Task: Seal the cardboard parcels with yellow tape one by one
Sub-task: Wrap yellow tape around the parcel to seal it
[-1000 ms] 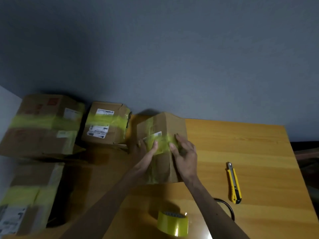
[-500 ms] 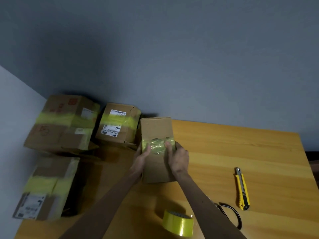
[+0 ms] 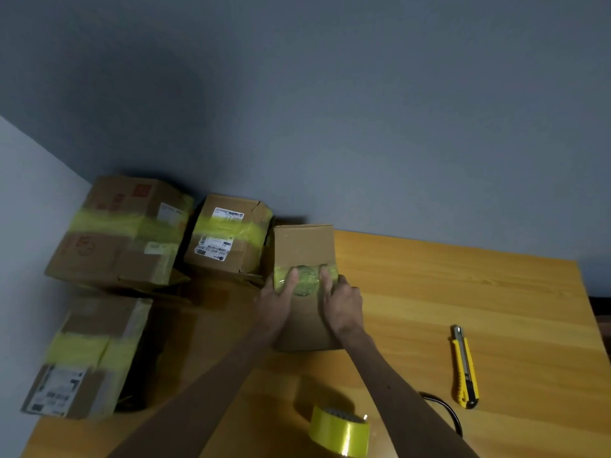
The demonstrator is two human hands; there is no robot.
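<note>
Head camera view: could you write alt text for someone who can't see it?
A left hand and right hand press yellow tape onto a box on a wooden table. A tape roll lies nearest the camera, a knife to the right, three taped boxes to the left.

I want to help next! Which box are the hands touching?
The small box nearest the knife: the left hand and right hand press its yellow tape. The other three boxes sit untouched to the left.
</note>
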